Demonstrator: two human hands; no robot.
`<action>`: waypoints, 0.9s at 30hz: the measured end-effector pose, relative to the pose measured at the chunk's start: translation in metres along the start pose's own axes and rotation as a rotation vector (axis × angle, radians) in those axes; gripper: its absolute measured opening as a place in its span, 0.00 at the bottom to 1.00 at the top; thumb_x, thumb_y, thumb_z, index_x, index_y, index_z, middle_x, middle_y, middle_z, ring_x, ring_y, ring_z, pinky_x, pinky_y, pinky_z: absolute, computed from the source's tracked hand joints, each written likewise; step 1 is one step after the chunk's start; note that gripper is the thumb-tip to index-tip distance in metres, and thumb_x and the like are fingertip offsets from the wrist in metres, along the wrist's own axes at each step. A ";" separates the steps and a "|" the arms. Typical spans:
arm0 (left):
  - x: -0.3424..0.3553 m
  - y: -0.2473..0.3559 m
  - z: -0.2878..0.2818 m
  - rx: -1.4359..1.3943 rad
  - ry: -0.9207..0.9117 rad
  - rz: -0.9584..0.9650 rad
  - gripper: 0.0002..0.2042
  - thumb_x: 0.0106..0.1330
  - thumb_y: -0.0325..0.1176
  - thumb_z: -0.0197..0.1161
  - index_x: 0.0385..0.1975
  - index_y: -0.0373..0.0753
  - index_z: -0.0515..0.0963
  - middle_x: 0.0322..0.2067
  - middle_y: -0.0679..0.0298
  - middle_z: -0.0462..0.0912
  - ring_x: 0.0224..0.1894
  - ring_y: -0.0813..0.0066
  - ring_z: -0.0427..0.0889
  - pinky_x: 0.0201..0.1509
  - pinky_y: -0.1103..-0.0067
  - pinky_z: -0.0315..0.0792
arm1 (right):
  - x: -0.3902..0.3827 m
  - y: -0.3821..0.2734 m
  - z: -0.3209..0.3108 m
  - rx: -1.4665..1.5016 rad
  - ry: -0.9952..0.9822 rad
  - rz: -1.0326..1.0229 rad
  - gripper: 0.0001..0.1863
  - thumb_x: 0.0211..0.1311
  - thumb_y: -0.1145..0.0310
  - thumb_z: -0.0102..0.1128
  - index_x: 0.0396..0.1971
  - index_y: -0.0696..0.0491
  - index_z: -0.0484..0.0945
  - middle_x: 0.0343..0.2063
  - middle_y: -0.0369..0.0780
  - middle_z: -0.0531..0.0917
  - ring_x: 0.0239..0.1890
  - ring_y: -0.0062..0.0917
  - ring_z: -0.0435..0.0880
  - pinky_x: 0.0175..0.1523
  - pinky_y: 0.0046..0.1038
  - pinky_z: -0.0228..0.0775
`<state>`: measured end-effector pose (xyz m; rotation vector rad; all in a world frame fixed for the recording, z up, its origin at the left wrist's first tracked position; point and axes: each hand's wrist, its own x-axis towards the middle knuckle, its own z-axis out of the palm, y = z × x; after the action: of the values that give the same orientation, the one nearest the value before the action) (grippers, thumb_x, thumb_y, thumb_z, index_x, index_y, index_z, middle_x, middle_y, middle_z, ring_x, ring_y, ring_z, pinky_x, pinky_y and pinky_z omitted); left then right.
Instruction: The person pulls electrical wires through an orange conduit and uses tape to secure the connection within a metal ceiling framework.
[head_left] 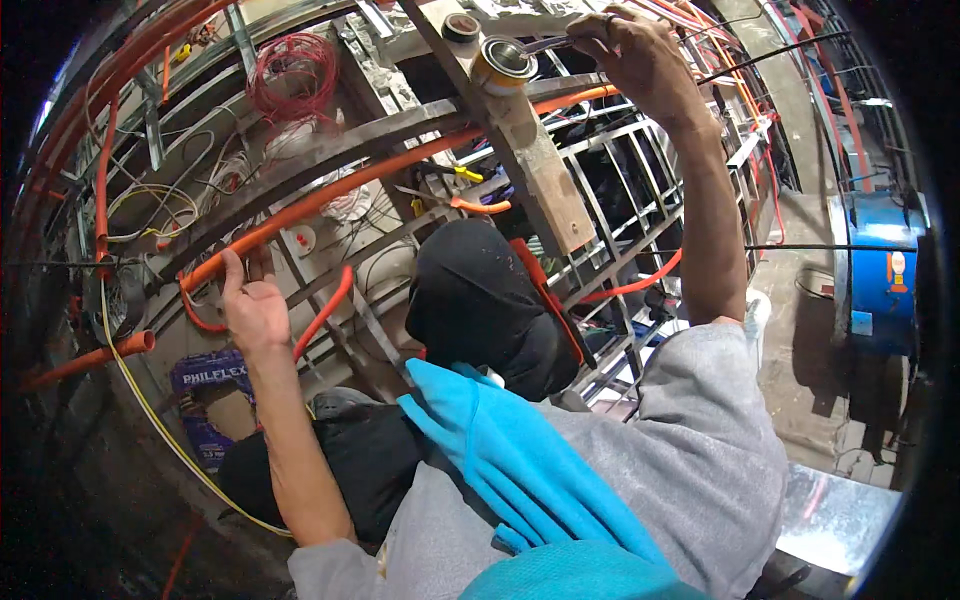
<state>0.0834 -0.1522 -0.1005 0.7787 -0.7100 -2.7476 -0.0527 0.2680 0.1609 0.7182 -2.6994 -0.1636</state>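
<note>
Our left hand (258, 312) holds an orange pipe (340, 188) while our right hand (638, 62) pinches a thin tool (546, 44) in an open can (501, 72).

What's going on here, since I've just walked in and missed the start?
A person's left hand holds a long orange pipe near one end. Their right hand holds a thin tool at the mouth of an open round can, which stands on a wooden board.

Left hand (258, 312) touches orange pipe (385, 170) — right hand (632, 55) holds a tool (548, 43) at a can (499, 80).
</note>
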 end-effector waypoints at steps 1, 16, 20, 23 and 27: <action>0.001 0.001 0.004 -0.018 -0.008 0.007 0.14 0.71 0.35 0.63 0.51 0.34 0.75 0.47 0.58 0.82 0.52 0.64 0.80 0.66 0.69 0.71 | 0.002 -0.002 -0.001 0.007 -0.002 0.001 0.10 0.65 0.63 0.65 0.43 0.49 0.85 0.35 0.41 0.85 0.36 0.36 0.84 0.42 0.33 0.74; 0.029 -0.002 -0.017 0.020 -0.053 0.058 0.12 0.72 0.33 0.61 0.50 0.35 0.78 0.49 0.60 0.84 0.53 0.65 0.81 0.60 0.71 0.74 | 0.007 0.025 0.029 0.314 -0.046 0.004 0.11 0.64 0.74 0.61 0.46 0.55 0.83 0.43 0.42 0.86 0.45 0.30 0.85 0.52 0.29 0.73; 0.013 -0.018 0.021 -0.089 0.060 0.014 0.11 0.68 0.35 0.65 0.47 0.41 0.79 0.45 0.65 0.85 0.46 0.69 0.84 0.50 0.73 0.77 | -0.006 0.048 0.030 0.311 -0.029 -0.011 0.11 0.66 0.77 0.59 0.47 0.57 0.82 0.45 0.44 0.86 0.48 0.33 0.85 0.56 0.30 0.74; 0.002 -0.018 0.035 -0.079 0.149 0.066 0.10 0.68 0.34 0.66 0.47 0.45 0.79 0.44 0.69 0.85 0.37 0.73 0.85 0.41 0.82 0.75 | -0.003 0.035 0.040 0.291 -0.099 0.108 0.11 0.67 0.74 0.59 0.48 0.57 0.82 0.44 0.45 0.86 0.48 0.33 0.85 0.56 0.30 0.74; 0.007 -0.023 0.024 -0.091 -0.052 -0.015 0.11 0.70 0.32 0.62 0.50 0.44 0.78 0.48 0.65 0.84 0.43 0.68 0.83 0.47 0.74 0.79 | -0.009 0.041 0.017 0.174 -0.086 0.053 0.13 0.72 0.65 0.56 0.49 0.56 0.81 0.47 0.45 0.85 0.50 0.32 0.84 0.56 0.33 0.74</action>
<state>0.0631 -0.1256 -0.0974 0.6987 -0.5870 -2.8010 -0.0701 0.3088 0.1507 0.7028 -2.8376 0.0550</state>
